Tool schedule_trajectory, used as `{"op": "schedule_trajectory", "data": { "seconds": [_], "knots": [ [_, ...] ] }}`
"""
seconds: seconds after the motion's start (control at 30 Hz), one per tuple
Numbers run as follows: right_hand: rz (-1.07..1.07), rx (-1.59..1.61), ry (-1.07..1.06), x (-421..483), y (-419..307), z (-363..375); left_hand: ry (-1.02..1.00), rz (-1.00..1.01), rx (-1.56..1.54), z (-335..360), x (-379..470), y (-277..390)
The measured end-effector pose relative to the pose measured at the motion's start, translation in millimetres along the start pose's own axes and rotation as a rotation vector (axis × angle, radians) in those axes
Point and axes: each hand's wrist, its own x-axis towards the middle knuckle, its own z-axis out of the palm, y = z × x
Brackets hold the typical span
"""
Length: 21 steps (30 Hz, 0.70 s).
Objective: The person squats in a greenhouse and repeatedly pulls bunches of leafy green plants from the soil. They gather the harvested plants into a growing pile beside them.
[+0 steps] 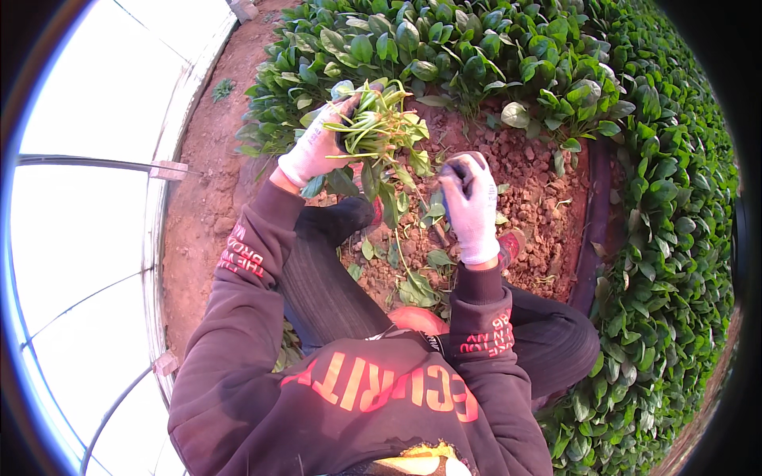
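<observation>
My left hand (321,140), in a white knit glove with a dark coated palm, grips a bunch of cut spinach plants (381,128). The pale stems and root ends point up and to the right, while several leaves hang below. To the right and lower is my right hand (471,199), gloved the same way, its fingers curled in towards the thumb. Whether anything small sits inside those fingers is hidden. Loose spinach leaves (418,290) lie on the soil between my bent legs, under both hands.
Dense standing spinach (476,50) grows ahead, and more spinach (661,238) fills the right side. A dark strip or hose (595,220) borders the crumbly red soil (545,220). Along the left runs a greenhouse wall of pale sheeting (89,220), with curved ribs and a base rail (156,226).
</observation>
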Motion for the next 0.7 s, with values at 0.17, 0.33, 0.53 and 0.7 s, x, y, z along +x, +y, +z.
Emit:
{"op": "schedule_trajectory", "data": {
  "seconds": [0.17,0.33,0.53,0.7],
  "knots": [
    [0.121,-0.113,-0.123,2,-2,-7,0.011,0.076,0.098,1,3,-3],
    [0.02,0.102,-0.021,28,-19,30,0.003,0.095,0.261,7,6,1],
    [-0.018,0.058,-0.085,34,-20,35,-0.038,0.139,0.486,7,5,-3],
    [0.065,0.143,0.217,28,-12,1,0.014,0.111,0.277,4,9,12]
  ]
}}
